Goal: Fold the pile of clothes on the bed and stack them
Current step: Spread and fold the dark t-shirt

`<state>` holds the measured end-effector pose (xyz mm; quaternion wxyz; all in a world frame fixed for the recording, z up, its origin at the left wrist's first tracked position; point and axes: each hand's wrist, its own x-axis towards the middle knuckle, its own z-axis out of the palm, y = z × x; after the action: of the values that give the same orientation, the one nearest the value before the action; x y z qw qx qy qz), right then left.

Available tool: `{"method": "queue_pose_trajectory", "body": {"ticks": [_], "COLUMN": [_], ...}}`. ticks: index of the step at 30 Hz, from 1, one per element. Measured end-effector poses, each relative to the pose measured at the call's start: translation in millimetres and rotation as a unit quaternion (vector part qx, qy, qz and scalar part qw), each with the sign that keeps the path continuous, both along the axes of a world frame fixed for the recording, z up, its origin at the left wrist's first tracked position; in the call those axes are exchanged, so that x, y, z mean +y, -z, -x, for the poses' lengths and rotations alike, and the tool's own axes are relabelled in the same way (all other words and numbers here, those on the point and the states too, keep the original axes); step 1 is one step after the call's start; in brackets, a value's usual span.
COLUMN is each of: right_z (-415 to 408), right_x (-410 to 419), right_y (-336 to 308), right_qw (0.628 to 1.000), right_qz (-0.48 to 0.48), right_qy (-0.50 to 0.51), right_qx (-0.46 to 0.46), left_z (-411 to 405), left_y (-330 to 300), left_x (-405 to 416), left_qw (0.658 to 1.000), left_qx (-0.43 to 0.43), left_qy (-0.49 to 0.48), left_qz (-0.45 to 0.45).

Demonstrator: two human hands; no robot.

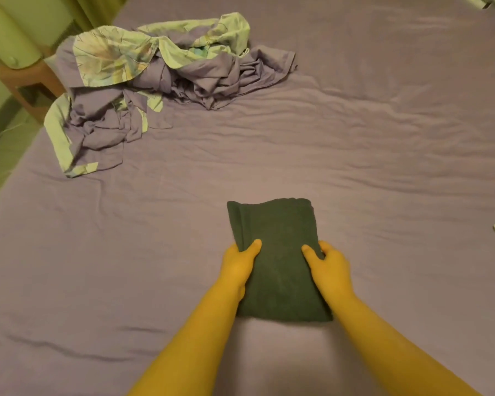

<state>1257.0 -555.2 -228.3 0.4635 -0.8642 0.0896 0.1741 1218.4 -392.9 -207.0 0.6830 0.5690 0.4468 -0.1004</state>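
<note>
both hands, left (240,260) and right (330,260), pinch the folded dark cloth (277,252) by its side edges, probably to carry it flat off the bed (383,138)

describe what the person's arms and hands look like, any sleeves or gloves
Both forearms are bare as far as the frame shows: no sleeves, gloves, watch or rings visible on the left hand or the right hand. Any sleeve higher up is out of view.

**A bed in greenish light**

A wide bed (355,124) under a wrinkled purple sheet fills the view. At far left stand a wooden bedside table (26,81), a pale curtain (95,10) and floor (3,155) crossed by a thin cable (0,132).
</note>
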Motion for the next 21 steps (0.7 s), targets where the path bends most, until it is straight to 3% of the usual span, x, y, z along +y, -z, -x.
{"method": "queue_pose_trajectory", "body": {"ticks": [11, 21], "right_z": [-5, 2], "right_x": [-104, -303], "right_y": [-138, -246], "right_qw": [0.990, 0.980], "right_qz": [-0.085, -0.098], "right_qy": [0.044, 0.020], "right_qx": [-0.101, -0.172], "left_z": [-4, 1], "left_y": [-119, -233], "left_x": [-86, -285], "left_qw": [0.990, 0.969], "left_qx": [-0.114, -0.213], "left_qy": [0.069, 0.082], "left_qz": [-0.053, -0.092]}}
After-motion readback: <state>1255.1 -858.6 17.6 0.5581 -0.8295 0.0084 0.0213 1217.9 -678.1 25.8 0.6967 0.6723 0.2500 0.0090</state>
